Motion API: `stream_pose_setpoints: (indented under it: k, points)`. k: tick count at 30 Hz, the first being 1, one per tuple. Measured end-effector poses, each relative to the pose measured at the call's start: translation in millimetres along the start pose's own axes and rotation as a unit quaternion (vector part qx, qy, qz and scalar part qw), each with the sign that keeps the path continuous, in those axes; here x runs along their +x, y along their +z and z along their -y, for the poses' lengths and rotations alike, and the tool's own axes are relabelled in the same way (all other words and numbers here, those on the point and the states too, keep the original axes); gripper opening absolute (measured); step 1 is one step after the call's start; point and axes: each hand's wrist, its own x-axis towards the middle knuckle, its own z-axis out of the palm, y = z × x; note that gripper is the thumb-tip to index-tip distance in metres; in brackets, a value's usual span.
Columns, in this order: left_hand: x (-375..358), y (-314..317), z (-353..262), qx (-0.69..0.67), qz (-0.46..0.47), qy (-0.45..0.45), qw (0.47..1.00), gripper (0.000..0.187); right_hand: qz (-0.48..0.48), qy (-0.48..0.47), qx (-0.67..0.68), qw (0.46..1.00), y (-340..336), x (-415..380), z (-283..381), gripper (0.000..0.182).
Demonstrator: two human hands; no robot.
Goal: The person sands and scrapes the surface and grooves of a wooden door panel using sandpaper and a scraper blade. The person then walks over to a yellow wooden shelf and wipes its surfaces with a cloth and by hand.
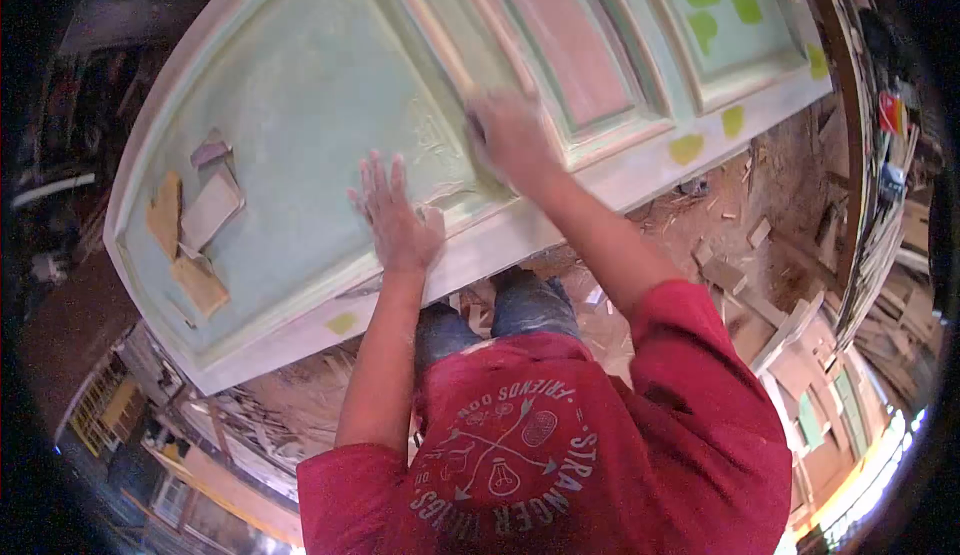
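Right hand's grip [510, 135] presses down, fingers curled over what seems a sanding pad, too blurred to confirm, on a raised moulding of a pale green and pink panelled door [330, 85] lying flat. Left hand [398, 217] lies spread and empty, palm flat on the door near its front edge, steadying it. Loose sandpaper sheets [195, 225] rest on the door's far left panel, well apart from both hands. Wood scraps [740, 255] litter the floor below. Sanding well likely calls for even pressure along the moulding, with the flat hand holding firm.
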Motion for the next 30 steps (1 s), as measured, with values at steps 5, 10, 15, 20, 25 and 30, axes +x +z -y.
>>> stream_pose_setpoints:
  k: [5, 10, 15, 20, 25, 30]
  points:
    - [0.0, 3.3, -1.2, 0.017, 0.0, 0.003, 1.0, 0.098, -0.037, -0.012, 0.011, 0.999, -21.1, -33.2, 1.7, 0.015]
    - [-3.7, 6.7, 4.4, 0.021, -0.006, 0.023, 0.999, 0.095, -0.054, 0.026, -0.011, 0.998, 6.4, 21.0, 4.8, 0.016]
    - [-3.2, 9.7, 2.6, 0.02, -0.013, 0.021, 0.999, 0.094, 0.09, 0.112, 0.074, 0.987, -45.6, -82.4, 4.8, 0.014]
    - [-4.5, 8.1, 5.2, -0.015, -0.021, 0.073, 0.997, 0.083, -0.037, 0.308, 0.175, 0.934, -126.7, -171.3, -5.6, 0.029]
    - [7.3, 8.6, -23.4, -0.054, 0.053, 0.267, 0.961, 0.074, -0.13, 0.493, 0.24, 0.826, -148.3, -244.8, -19.0, 0.029]
    - [37.4, 39.8, -129.6, -0.028, 0.109, 0.356, 0.928, 0.079, -0.15, 0.522, 0.295, 0.786, -133.3, -274.2, -7.4, 0.028]
